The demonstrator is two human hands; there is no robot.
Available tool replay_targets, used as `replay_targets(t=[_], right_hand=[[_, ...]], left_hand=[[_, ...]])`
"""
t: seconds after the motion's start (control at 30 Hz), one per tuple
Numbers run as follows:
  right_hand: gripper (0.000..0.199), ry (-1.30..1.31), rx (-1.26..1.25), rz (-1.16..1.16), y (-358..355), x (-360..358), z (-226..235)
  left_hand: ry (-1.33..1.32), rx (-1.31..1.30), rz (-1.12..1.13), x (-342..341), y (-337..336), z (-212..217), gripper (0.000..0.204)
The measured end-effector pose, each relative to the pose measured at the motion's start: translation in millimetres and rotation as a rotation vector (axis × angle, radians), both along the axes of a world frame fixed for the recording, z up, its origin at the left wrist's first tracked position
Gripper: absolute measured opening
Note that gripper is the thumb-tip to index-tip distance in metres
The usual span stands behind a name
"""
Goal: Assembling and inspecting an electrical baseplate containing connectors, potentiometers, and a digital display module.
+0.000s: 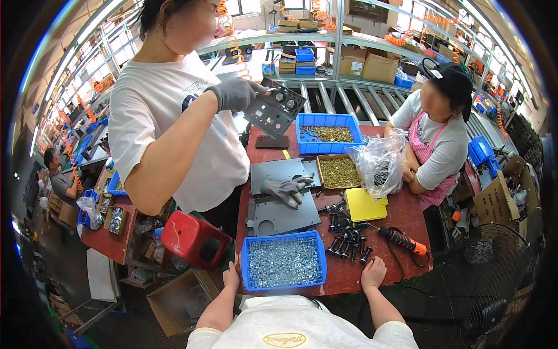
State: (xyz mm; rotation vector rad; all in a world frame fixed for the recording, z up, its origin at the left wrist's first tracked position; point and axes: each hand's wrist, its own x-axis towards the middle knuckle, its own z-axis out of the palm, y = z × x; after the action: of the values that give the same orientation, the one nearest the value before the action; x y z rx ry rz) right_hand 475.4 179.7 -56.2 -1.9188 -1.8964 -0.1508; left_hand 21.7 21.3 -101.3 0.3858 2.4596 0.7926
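Note:
My left hand (231, 276) rests on the near left corner of a blue bin (283, 263) full of small silver nuts. On the red table's (401, 212) near edge, my right hand (372, 272) lies with fingers loosely curled, holding nothing, just below a cluster of black bolts (347, 235). An orange-handled power screwdriver (403, 239) lies right of the bolts. Across the bin, a standing co-worker's gloved hand (285, 189) presses on grey metal plates (279, 214); their other gloved hand (235, 93) holds up a dark plate (274, 110).
A second blue bin (328, 135) and a brown tray (337, 171) hold brass-coloured parts. Yellow sheets (364, 205) lie mid-table. A seated person in a pink apron handles a clear plastic bag (381, 163). A red stool (192, 238) and cardboard box (180, 302) stand left; a fan (488, 262) right.

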Motion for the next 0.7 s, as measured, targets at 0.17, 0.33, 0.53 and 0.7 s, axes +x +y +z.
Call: replay_targets(t=[0.17,0.33,0.53,0.7], right_hand=[[0.014,0.008,-0.004,0.002,-0.9,0.4,0.4],[0.014,0.013,-0.010,-0.004,-0.7,0.5,-0.9],[0.013,0.028,-0.033,-0.014,-1.1,-1.6,3.2],[0.013,0.028,-0.030,-0.011,-0.5,-2.2,4.3]], left_hand=[[0.010,-0.016,-0.010,3.9,1.0,12.4,0.069],[-0.001,-0.013,0.009,4.2,2.4,11.6,0.071],[-0.035,0.003,0.031,-4.4,-1.4,-7.3,0.071],[-0.026,0.006,0.022,-9.8,-5.9,-20.5,0.071]])
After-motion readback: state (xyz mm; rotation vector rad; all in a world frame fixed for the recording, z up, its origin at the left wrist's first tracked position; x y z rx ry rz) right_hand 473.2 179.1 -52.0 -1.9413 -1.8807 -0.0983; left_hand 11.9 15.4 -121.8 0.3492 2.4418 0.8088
